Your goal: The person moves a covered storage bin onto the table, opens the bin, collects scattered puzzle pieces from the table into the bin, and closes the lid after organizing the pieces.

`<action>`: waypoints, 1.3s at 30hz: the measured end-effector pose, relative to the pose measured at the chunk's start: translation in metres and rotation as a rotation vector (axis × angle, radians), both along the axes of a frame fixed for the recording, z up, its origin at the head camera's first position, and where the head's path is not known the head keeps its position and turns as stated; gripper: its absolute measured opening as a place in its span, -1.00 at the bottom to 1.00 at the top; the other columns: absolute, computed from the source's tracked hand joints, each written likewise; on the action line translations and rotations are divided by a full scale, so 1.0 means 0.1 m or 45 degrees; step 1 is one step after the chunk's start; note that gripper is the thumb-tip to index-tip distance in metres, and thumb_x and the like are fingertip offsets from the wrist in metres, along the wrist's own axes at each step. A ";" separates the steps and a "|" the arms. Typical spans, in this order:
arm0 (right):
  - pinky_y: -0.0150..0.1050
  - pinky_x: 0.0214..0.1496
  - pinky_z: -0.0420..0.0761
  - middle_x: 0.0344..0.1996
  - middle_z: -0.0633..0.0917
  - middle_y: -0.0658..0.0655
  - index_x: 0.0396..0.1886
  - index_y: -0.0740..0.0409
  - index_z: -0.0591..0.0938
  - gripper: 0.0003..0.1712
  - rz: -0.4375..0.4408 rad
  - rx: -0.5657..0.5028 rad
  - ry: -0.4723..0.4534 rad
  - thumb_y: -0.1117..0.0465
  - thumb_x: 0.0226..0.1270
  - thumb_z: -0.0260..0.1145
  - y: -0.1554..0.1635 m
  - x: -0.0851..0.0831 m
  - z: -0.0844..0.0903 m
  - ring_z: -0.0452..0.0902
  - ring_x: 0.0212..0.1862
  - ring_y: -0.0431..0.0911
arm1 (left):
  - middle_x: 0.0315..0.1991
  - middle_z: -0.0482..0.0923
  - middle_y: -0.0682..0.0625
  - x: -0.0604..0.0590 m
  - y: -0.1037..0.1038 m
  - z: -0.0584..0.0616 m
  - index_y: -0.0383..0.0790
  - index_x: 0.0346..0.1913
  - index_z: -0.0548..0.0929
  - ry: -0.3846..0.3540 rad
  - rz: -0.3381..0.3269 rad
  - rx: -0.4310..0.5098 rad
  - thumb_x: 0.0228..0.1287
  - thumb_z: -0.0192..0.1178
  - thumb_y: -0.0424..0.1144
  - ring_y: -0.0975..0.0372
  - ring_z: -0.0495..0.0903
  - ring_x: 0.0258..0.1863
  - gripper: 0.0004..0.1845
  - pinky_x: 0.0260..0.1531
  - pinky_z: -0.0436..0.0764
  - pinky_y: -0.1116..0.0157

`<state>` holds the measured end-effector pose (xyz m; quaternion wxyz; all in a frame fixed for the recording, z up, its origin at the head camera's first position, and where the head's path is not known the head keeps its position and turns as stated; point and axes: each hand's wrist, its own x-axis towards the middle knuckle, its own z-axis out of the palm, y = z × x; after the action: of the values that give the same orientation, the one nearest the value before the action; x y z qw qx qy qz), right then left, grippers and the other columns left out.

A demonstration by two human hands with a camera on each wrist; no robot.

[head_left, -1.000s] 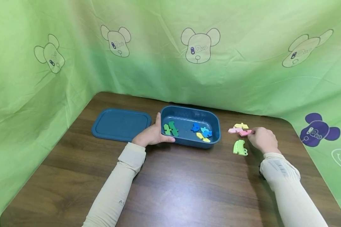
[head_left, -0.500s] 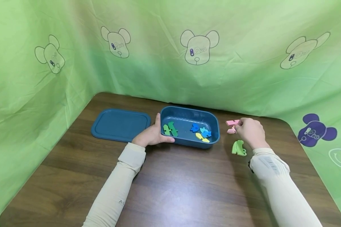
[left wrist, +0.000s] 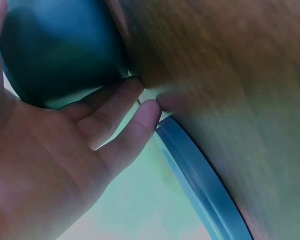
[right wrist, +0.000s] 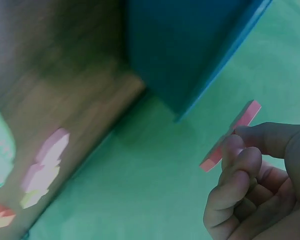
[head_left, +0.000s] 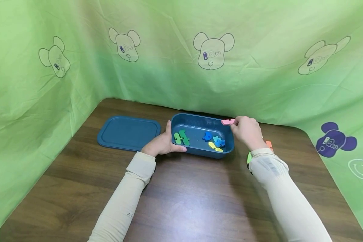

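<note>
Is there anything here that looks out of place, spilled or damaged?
Nothing stands out. The box sits upright, its lid lies flat beside it, and foam pieces lie inside. The left hand holds the box; the right hand pinches a pink piece at its rim. Some pieces lie loose on the table.

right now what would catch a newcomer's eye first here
The right hand pinches a pink piece over the far right corner of the open blue box, mid-table. The left hand holds the box's left end; green, blue and yellow pieces lie inside, and the lid lies to its left.
</note>
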<state>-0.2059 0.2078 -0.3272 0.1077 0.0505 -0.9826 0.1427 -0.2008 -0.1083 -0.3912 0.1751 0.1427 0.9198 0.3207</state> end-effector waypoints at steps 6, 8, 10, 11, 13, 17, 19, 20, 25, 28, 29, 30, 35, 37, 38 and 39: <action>-0.04 -0.40 0.43 -0.57 0.58 0.15 -0.38 0.28 0.66 -0.77 0.006 -0.015 -0.054 0.23 0.43 0.21 -0.26 -0.05 0.08 0.48 -0.42 0.13 | 0.31 0.44 -0.36 0.00 0.00 -0.01 -0.17 0.57 -0.58 0.000 0.011 0.006 0.07 0.38 0.40 0.12 0.65 -0.20 0.49 -0.15 0.58 0.16; -0.05 -0.39 0.43 -0.55 0.59 0.16 -0.37 0.28 0.66 -0.78 0.018 -0.019 -0.057 0.23 0.43 0.22 -0.34 -0.07 0.11 0.49 -0.41 0.13 | 0.28 0.47 -0.37 0.00 0.00 -0.01 -0.16 0.57 -0.58 0.002 0.012 0.007 0.07 0.38 0.40 0.12 0.65 -0.24 0.50 -0.17 0.58 0.17; -0.05 -0.38 0.44 -0.54 0.60 0.16 -0.36 0.27 0.67 -0.78 0.031 -0.021 -0.059 0.23 0.43 0.22 -0.43 -0.09 0.13 0.49 -0.41 0.12 | 0.27 0.47 -0.37 -0.01 0.00 -0.01 -0.16 0.57 -0.57 0.004 0.014 0.006 0.07 0.38 0.40 0.12 0.64 -0.24 0.49 -0.16 0.58 0.17; -0.05 -0.38 0.44 -0.54 0.60 0.16 -0.36 0.27 0.67 -0.78 0.037 -0.022 -0.061 0.23 0.43 0.22 -0.47 -0.10 0.13 0.49 -0.41 0.12 | 0.30 0.45 -0.37 -0.01 0.00 -0.01 -0.17 0.57 -0.57 0.006 0.014 0.007 0.07 0.38 0.40 0.12 0.64 -0.22 0.49 -0.15 0.57 0.17; -0.05 -0.38 0.44 -0.54 0.61 0.15 -0.36 0.26 0.68 -0.79 0.047 -0.021 -0.057 0.23 0.43 0.22 -0.55 -0.12 0.14 0.49 -0.41 0.11 | 0.27 0.47 -0.37 0.00 0.00 -0.01 -0.17 0.57 -0.57 0.005 0.018 0.007 0.07 0.38 0.40 0.10 0.64 -0.20 0.49 -0.13 0.58 0.16; -0.05 -0.40 0.45 -0.56 0.60 0.14 -0.37 0.25 0.68 -0.79 0.079 -0.020 -0.058 0.24 0.42 0.22 -0.71 -0.16 0.14 0.49 -0.44 0.09 | 0.35 0.39 -0.36 0.00 0.00 -0.01 -0.18 0.57 -0.56 0.005 0.020 0.008 0.08 0.38 0.39 0.06 0.62 -0.05 0.48 -0.03 0.57 0.13; -0.06 -0.42 0.45 -0.57 0.59 0.13 -0.38 0.24 0.68 -0.79 0.096 -0.013 -0.060 0.24 0.42 0.22 -0.78 -0.18 0.13 0.49 -0.45 0.08 | 0.41 0.32 -0.35 0.00 0.00 -0.01 -0.19 0.57 -0.55 0.004 0.018 0.011 0.09 0.38 0.38 0.04 0.60 0.03 0.47 0.03 0.55 0.12; -0.07 -0.43 0.45 -0.57 0.59 0.13 -0.39 0.23 0.67 -0.79 0.103 -0.013 -0.066 0.24 0.43 0.22 -0.81 -0.18 0.12 0.49 -0.46 0.07 | 0.44 0.28 -0.34 0.00 0.00 -0.01 -0.20 0.58 -0.54 0.003 0.017 0.014 0.10 0.38 0.37 0.03 0.58 0.07 0.47 0.05 0.54 0.12; -0.11 -0.45 0.43 -0.60 0.55 0.11 -0.46 0.19 0.62 -0.77 0.126 -0.008 -0.097 0.24 0.43 0.21 -0.97 -0.22 0.10 0.48 -0.48 0.06 | 0.45 0.26 -0.34 0.00 0.00 0.00 -0.19 0.57 -0.55 -0.013 0.018 0.023 0.10 0.38 0.37 -0.01 0.56 0.14 0.47 0.11 0.52 0.09; -0.13 -0.46 0.42 -0.61 0.54 0.11 -0.49 0.18 0.60 -0.76 0.142 -0.013 -0.117 0.25 0.42 0.21 -1.04 -0.24 0.09 0.47 -0.48 0.05 | 0.44 0.27 -0.34 0.00 0.00 0.00 -0.18 0.57 -0.56 -0.020 0.017 0.019 0.10 0.38 0.38 -0.01 0.56 0.14 0.47 0.11 0.52 0.09; -0.13 -0.46 0.42 -0.61 0.53 0.11 -0.49 0.18 0.59 -0.76 0.144 -0.013 -0.127 0.26 0.42 0.20 -1.06 -0.24 0.08 0.47 -0.48 0.04 | 0.44 0.28 -0.34 0.00 0.00 0.00 -0.19 0.57 -0.55 -0.022 0.014 0.017 0.10 0.37 0.38 -0.01 0.56 0.15 0.47 0.11 0.52 0.09; -0.14 -0.46 0.41 -0.61 0.53 0.10 -0.49 0.18 0.60 -0.76 0.147 -0.014 -0.134 0.26 0.43 0.21 -1.08 -0.25 0.07 0.47 -0.48 0.04 | 0.43 0.29 -0.35 0.00 0.00 0.00 -0.19 0.57 -0.56 -0.025 0.013 0.018 0.10 0.37 0.38 -0.01 0.56 0.15 0.47 0.11 0.52 0.09; -0.16 -0.45 0.41 -0.59 0.54 0.12 -0.45 0.20 0.63 -0.77 0.150 0.001 -0.184 0.24 0.46 0.22 -1.18 -0.31 0.02 0.46 -0.48 0.03 | 0.36 0.39 -0.34 0.00 -0.01 0.00 -0.18 0.57 -0.57 -0.024 0.002 0.027 0.11 0.37 0.37 0.00 0.57 0.15 0.47 0.12 0.52 0.10; -0.16 -0.44 0.40 -0.59 0.54 0.11 -0.44 0.19 0.64 -0.77 0.153 0.005 -0.191 0.24 0.46 0.24 -1.22 -0.33 -0.01 0.45 -0.48 0.02 | 0.34 0.41 -0.34 -0.01 -0.01 -0.01 -0.19 0.57 -0.57 -0.020 0.004 0.032 0.12 0.37 0.36 0.00 0.57 0.14 0.46 0.11 0.52 0.10; -0.17 -0.44 0.40 -0.59 0.53 0.10 -0.45 0.19 0.64 -0.76 0.155 0.011 -0.189 0.24 0.46 0.24 -1.24 -0.34 -0.02 0.45 -0.48 0.01 | 0.35 0.40 -0.33 -0.02 -0.01 -0.01 -0.19 0.57 -0.57 -0.019 0.005 0.032 0.12 0.37 0.36 0.00 0.57 0.14 0.46 0.11 0.52 0.10; -0.17 -0.45 0.39 -0.61 0.51 0.09 -0.46 0.19 0.63 -0.75 0.160 0.014 -0.189 0.23 0.46 0.24 -1.26 -0.35 -0.03 0.43 -0.49 0.00 | 0.35 0.41 -0.33 -0.02 -0.01 -0.01 -0.18 0.57 -0.57 -0.018 0.007 0.030 0.12 0.37 0.36 0.01 0.57 0.14 0.46 0.11 0.52 0.10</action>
<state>-0.2409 0.0818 -0.3303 0.0252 0.1019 -0.9835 0.1472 -0.2030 -0.1097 -0.3924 0.1789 0.1401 0.9152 0.3329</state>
